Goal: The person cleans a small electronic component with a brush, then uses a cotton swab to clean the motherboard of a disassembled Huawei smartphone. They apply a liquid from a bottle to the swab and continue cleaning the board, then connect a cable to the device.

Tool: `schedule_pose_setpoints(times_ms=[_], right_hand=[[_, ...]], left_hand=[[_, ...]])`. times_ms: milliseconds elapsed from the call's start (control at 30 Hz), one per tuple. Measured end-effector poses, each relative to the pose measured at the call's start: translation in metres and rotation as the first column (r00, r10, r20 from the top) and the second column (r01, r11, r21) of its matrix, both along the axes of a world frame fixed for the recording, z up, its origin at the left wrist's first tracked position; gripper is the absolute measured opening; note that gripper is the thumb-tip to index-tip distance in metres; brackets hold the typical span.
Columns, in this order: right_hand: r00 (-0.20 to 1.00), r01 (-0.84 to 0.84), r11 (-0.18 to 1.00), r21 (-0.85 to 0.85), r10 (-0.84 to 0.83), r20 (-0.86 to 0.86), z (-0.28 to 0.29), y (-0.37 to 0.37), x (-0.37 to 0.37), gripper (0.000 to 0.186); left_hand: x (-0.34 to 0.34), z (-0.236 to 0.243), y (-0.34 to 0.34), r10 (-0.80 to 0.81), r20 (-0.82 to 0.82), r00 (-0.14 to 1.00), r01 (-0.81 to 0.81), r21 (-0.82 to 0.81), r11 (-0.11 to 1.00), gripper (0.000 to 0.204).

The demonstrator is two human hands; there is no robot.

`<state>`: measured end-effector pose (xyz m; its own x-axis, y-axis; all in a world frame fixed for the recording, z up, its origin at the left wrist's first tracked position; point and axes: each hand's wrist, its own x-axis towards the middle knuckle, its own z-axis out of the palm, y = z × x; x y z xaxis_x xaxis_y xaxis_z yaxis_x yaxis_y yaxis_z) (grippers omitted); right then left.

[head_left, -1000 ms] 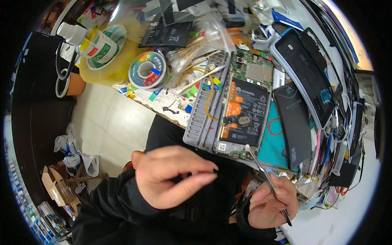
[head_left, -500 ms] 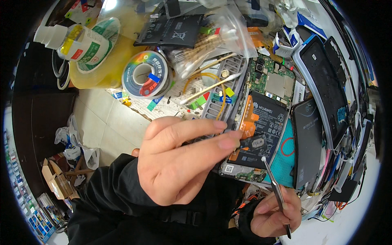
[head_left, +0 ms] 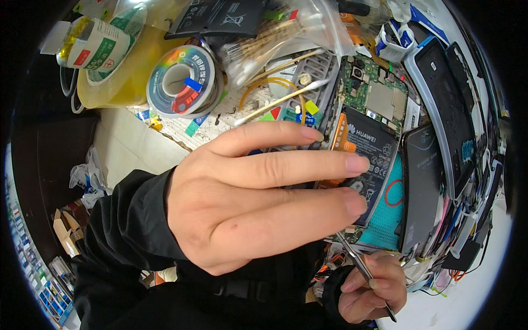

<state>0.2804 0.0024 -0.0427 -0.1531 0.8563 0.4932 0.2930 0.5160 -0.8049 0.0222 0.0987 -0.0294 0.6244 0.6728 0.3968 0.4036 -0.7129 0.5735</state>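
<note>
My left hand (head_left: 256,195) lies palm down, fingers stretched and apart, over the lower half of an opened phone with a black battery (head_left: 379,142) and green circuit board (head_left: 357,77). Its fingertips rest over or on the battery; whether they touch it, I cannot tell. Below it at the right, my right hand (head_left: 374,291) grips metal tweezers (head_left: 358,263), whose tips point up-left and disappear under my left hand. The phone lies on a grey slotted holder (head_left: 324,70), mostly covered, beside a teal mat (head_left: 379,225).
At upper left are a bottle (head_left: 96,44), a yellow container (head_left: 91,91), a solder spool (head_left: 201,96) and bagged swabs (head_left: 269,38). A loose battery (head_left: 214,14) lies behind them. Rightward are a dark phone panel (head_left: 421,187), a blue-edged case (head_left: 440,99) and clustered tools.
My left hand has moved up and right over the phone, its fingers opening out. The right hand with the tweezers has shifted slightly, their tips now hidden. The view has also shifted.
</note>
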Motion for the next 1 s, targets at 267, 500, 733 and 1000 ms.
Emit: schedule_pose_setpoints(times_ms=[267, 500, 733, 1000], right_hand=[[0.999, -0.019, 1.000, 0.011, 0.019, 0.036, 0.000, 0.004, 0.000, 0.026], [0.995, -0.018, 1.000, 0.021, 0.016, 0.096, 0.000, 0.007, -0.001, 0.025], [0.995, -0.018, 0.999, 0.035, 0.014, 0.103, -0.001, 0.008, -0.002, 0.026], [0.994, -0.002, 1.000, 0.026, -0.001, 0.105, -0.002, 0.007, -0.002, 0.029]], left_hand=[[0.000, -0.005, -0.002, -0.014, 0.069, 0.998, 0.014, -0.001, 1.000, 0.013], [0.004, -0.012, -0.005, 0.052, 0.173, 0.984, -0.050, -0.014, 0.999, 0.008], [0.008, -0.014, -0.006, 0.095, 0.169, 0.981, -0.097, 0.002, 0.995, 0.008], [0.010, -0.016, -0.005, 0.116, 0.190, 0.975, -0.122, 0.022, 0.992, 0.008]])
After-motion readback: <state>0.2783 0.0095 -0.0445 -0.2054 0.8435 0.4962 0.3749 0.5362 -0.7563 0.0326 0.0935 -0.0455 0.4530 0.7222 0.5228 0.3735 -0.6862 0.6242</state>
